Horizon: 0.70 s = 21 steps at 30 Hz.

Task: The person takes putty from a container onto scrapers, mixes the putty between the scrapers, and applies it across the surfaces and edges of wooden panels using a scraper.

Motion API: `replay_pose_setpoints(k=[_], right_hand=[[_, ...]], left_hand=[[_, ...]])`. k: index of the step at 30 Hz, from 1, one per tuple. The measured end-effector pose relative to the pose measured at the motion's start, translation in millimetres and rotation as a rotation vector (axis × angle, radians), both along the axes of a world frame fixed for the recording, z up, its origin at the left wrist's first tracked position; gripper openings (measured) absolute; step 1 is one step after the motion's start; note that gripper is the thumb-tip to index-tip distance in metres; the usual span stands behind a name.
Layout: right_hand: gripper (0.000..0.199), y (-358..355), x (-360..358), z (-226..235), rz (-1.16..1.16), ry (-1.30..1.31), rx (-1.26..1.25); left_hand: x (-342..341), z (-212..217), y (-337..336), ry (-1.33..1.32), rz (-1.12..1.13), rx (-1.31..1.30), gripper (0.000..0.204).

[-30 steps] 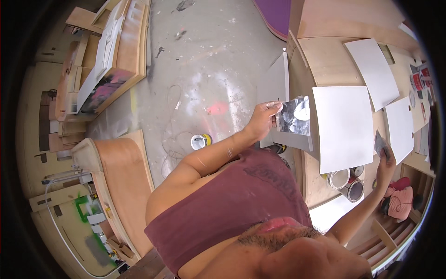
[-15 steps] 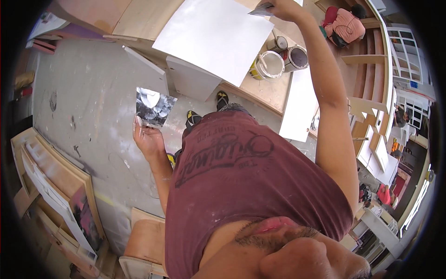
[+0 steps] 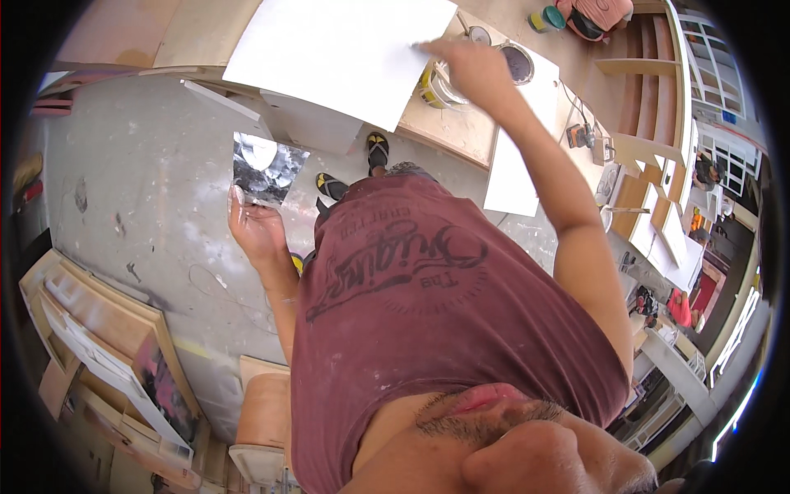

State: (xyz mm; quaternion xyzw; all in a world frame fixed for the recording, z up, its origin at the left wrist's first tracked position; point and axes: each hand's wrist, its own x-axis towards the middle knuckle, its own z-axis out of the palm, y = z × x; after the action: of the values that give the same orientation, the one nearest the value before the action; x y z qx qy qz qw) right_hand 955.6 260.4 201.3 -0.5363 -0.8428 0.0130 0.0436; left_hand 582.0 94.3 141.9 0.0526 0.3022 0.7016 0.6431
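Right hand (image 3: 476, 72), pinching grey blade (image 3: 415, 47) (barely visible), has shifted, apparently working white panel (image 3: 337, 58). Left hand (image 3: 258, 233) holds glossy sheet (image 3: 271, 174).

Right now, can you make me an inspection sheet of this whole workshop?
Surface: flat white rectangular panel on a pale wooden bench.
Job's things: square black-and-white marbled sheet bearing a white blob.
Clutter: round yellow-and-white bucket, round green bucket.
Hands: bare left hand grips the sheet; bare right hand at the panel's edge, grip unclear.
Cables: thin dark cable beside an orange-and-black tool.
Surroundings: stained grey floor, brown wooden furniture.
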Motion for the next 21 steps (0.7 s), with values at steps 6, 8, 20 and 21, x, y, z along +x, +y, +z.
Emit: replay_pose_setpoints(k=[6, 8, 20, 21], right_hand=[[0.044, -39.5, -18.5, 34.6, -0.106, 0.037, -0.149], [0.041, 3.2, -9.2, 40.3, -0.178, 0.025, -0.063], [0.043, 181.1, -21.0, 21.1, 0.154, 0.043, -0.229], [0.043, 178.8, -23.6, 20.7, 0.115, 0.027, -0.237]], left_hand=[[7.4, 11.2, 8.6, 0.118, 0.074, -0.107, 0.025], [5.8, 9.0, 7.2, 0.106, 0.059, -0.085, 0.026], [14.7, 3.9, -1.8, 0.116, 0.225, -0.249, 0.022], [13.4, 1.6, -2.8, 0.114, 0.228, -0.257, 0.022]])
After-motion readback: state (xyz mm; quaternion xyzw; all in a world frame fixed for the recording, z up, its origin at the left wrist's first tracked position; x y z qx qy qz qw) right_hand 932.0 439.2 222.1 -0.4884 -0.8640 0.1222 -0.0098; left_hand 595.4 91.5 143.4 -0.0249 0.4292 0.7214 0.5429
